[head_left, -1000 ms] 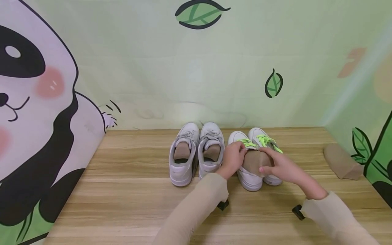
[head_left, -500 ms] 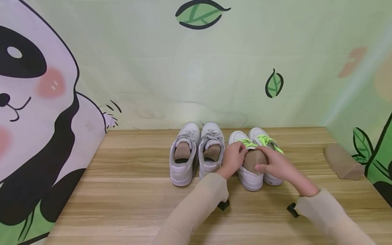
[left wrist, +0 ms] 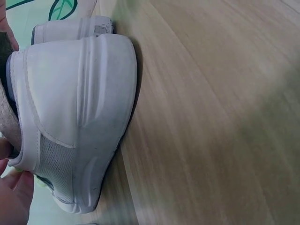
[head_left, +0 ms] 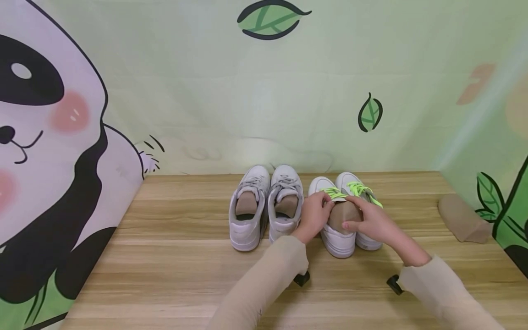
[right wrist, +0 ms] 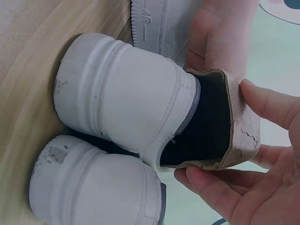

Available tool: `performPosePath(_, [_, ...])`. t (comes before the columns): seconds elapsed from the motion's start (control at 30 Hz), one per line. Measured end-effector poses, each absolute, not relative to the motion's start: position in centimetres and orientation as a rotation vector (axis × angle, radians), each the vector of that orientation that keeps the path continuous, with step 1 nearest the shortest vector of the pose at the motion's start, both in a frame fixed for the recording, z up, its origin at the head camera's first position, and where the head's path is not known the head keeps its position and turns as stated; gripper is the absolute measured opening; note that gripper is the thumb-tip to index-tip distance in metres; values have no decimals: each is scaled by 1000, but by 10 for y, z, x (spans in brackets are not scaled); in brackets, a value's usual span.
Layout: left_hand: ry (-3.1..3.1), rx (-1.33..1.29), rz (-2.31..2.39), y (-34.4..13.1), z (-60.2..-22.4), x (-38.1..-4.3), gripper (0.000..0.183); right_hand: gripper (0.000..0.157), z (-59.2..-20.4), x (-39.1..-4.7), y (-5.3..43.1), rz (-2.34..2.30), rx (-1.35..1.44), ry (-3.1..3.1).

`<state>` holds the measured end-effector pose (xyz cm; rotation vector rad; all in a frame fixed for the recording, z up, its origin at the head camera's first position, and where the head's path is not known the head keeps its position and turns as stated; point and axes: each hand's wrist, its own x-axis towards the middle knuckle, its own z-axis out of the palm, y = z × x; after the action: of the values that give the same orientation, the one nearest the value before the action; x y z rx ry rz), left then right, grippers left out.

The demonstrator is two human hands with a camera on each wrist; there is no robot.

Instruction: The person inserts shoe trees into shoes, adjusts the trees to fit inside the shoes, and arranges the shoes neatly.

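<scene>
A brown cardboard-like shoe insert [head_left: 343,214] sits partly inside the left of two white sneakers [head_left: 339,244] with neon-green laces. Its hollow open end and cracked edge [right wrist: 247,133] show in the right wrist view. My right hand [head_left: 374,222] holds the insert, thumb on one side and fingers on the other. At the shoe's opening, my left hand [head_left: 316,212] pinches the tongue near the laces; in the left wrist view its fingertips [left wrist: 21,185] are partly cut off. Beside it stands the matching sneaker [head_left: 368,243], partly behind my right hand.
To the left, two grey-white sneakers [head_left: 244,233] with grey laces each have a brown insert [head_left: 246,204] inside. Another loose brown insert [head_left: 464,220] lies at the right on the wooden surface [head_left: 173,275]. A printed green backdrop [head_left: 198,101] stands behind.
My right hand has shifted left with the insert, which now lines up more over the left green-laced sneaker. In the last half second little has moved. My left hand stays at the tongue.
</scene>
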<state>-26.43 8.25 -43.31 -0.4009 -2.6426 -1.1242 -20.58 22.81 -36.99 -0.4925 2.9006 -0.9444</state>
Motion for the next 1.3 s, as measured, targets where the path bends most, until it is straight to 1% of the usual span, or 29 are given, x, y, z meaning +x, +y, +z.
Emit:
performPosePath(0.1, [-2619,-389,-1149,83,-435,-263,8,67,-370,-205,229,-961,-484,2897])
performPosePath(0.4, [-2549,-361,-1208,83,-439,-258,9,61,-370,-204,230,-1027,-438,2875])
performPosePath(0.6, [-2559,-358,-1225,83,-439,-258,8,61,-372,-204,230,-1042,-428,2889])
performPosePath(1.3, [-2555,-328,-1251,84,-439,-260,7,59,-381,-204,222,-970,-441,3047])
